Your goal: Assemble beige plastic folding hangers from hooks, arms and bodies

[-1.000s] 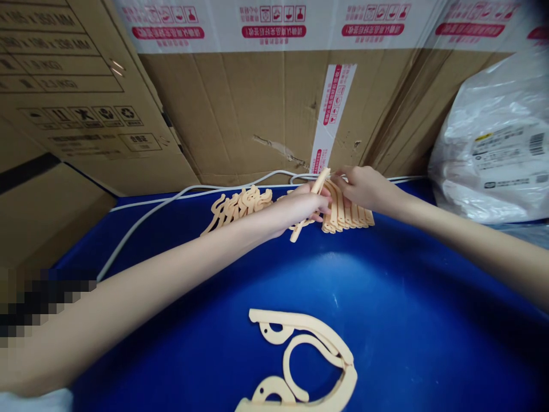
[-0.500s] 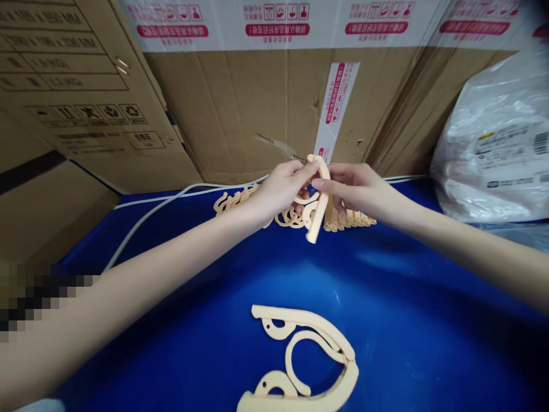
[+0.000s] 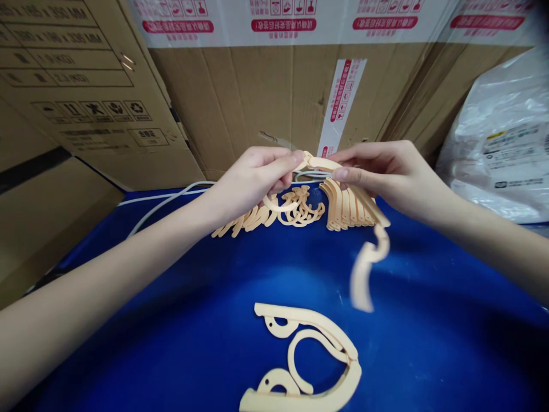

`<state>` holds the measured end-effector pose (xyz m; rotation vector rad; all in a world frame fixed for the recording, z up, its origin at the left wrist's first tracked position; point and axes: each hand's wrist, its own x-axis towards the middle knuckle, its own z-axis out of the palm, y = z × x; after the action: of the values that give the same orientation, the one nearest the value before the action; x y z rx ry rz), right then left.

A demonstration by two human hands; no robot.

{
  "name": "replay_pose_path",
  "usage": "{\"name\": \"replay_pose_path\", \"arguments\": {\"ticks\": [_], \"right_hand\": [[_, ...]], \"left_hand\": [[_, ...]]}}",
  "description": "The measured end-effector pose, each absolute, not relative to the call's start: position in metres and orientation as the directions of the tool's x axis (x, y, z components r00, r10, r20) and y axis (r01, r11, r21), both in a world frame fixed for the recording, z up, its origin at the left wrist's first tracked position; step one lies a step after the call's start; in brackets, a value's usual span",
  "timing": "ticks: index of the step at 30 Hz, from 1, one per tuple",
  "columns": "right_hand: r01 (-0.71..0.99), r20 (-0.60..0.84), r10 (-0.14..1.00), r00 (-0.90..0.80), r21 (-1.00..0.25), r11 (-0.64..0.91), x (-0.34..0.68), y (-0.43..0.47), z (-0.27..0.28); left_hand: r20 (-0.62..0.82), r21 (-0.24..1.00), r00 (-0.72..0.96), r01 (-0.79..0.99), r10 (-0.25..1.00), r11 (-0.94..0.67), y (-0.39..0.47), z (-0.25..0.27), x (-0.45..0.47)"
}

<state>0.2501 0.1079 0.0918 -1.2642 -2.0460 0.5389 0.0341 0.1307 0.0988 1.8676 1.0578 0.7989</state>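
Observation:
My left hand [image 3: 263, 174] and my right hand [image 3: 392, 171] both grip a cream plastic folding hanger [image 3: 323, 164], pinching it either side of its top joint. Its curved hook [image 3: 281, 207] appears to hang below my left fingers. From my right fingers an arm slopes down, and at its end a blurred cream hanger part [image 3: 362, 280] dangles or falls; whether it is attached, I cannot tell. Closer to me, a folded hanger [image 3: 355, 366] lies on the blue surface, its hook tucked between its two arms.
Behind the hands lie loose cream hooks [image 3: 302, 214], a row of hanger arms [image 3: 349, 209] and more curved pieces [image 3: 244, 222]. Cardboard boxes [image 3: 257, 91] wall off the back and left. A white cable [image 3: 163, 203] runs along the rear, and a plastic-wrapped parcel [image 3: 501, 137] sits at right.
My hands have moved apart, and the hanger between them has swung from near upright to spread sideways. A blurred part now shows below my right hand. The folded hanger in front stays put.

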Motion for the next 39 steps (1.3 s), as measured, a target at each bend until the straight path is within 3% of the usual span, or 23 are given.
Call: {"name": "replay_pose_path", "arguments": {"ticks": [3, 5, 7, 10, 12, 14, 17, 21, 27, 29, 32, 34, 36, 38, 39], "right_hand": [[0.775, 0.421, 0.819, -0.389, -0.330, 0.538, 0.249, 0.104, 0.089], [0.828, 0.394, 0.815, -0.425, -0.194, 0.526, 0.248, 0.103, 0.086], [0.821, 0.307, 0.857, -0.414, -0.282, 0.497, 0.247, 0.104, 0.084], [0.684, 0.163, 0.914, -0.372, -0.618, 0.389, 0.246, 0.107, 0.082], [0.542, 0.120, 0.944, -0.307, -0.793, 0.277, 0.247, 0.110, 0.083], [0.434, 0.120, 0.967, -0.225, -0.876, 0.210, 0.248, 0.111, 0.084], [0.408, 0.158, 0.978, -0.139, -0.890, 0.202, 0.249, 0.111, 0.087], [0.482, 0.183, 0.982, -0.053, -0.856, 0.186, 0.252, 0.108, 0.092], [0.198, 0.134, 0.991, 0.020, -0.972, 0.128, 0.255, 0.106, 0.090], [0.099, 0.165, 0.982, 0.091, -0.983, 0.156, 0.255, 0.107, 0.088], [0.051, 0.268, 0.944, 0.193, -0.963, 0.264, 0.259, 0.113, 0.086], [0.094, 0.342, 0.917, 0.206, -0.940, 0.329, 0.264, 0.117, 0.085], [0.239, 0.422, 0.897, 0.133, -0.892, 0.384, 0.268, 0.120, 0.086], [0.525, 0.492, 0.869, -0.053, -0.727, 0.443, 0.269, 0.121, 0.086], [0.680, 0.505, 0.847, -0.167, -0.563, 0.470, 0.268, 0.120, 0.086]], "left_hand": [[0.209, 0.853, 0.481, 0.336, 0.852, -0.399, 0.126, 0.091, 0.038], [0.295, 0.795, 0.479, 0.356, 0.827, -0.490, 0.122, 0.081, 0.040], [0.359, 0.727, 0.459, 0.409, 0.813, -0.552, 0.119, 0.068, 0.042], [0.404, 0.652, 0.476, 0.449, 0.781, -0.611, 0.120, 0.049, 0.045], [0.366, 0.646, 0.507, 0.466, 0.781, -0.605, 0.124, 0.041, 0.050], [0.266, 0.675, 0.513, 0.506, 0.816, -0.538, 0.133, 0.038, 0.059], [0.119, 0.701, 0.506, 0.566, 0.854, -0.433, 0.153, 0.037, 0.074], [0.056, 0.684, 0.505, 0.609, 0.862, -0.401, 0.179, 0.034, 0.082], [0.172, 0.585, 0.398, 0.695, 0.901, -0.418, 0.173, 0.042, 0.073], [0.160, 0.693, 0.386, 0.612, 0.909, -0.382, 0.163, 0.051, 0.072], [-0.085, 0.940, 0.548, 0.321, 0.832, -0.116, 0.149, 0.066, 0.068], [-0.170, 0.981, 0.642, 0.185, 0.747, 0.065, 0.142, 0.076, 0.062], [-0.175, 0.984, 0.606, 0.116, 0.776, 0.131, 0.137, 0.085, 0.054], [-0.174, 0.984, 0.510, 0.114, 0.843, 0.134, 0.135, 0.092, 0.046], [-0.176, 0.983, 0.470, 0.131, 0.865, 0.129, 0.135, 0.094, 0.043]]}}
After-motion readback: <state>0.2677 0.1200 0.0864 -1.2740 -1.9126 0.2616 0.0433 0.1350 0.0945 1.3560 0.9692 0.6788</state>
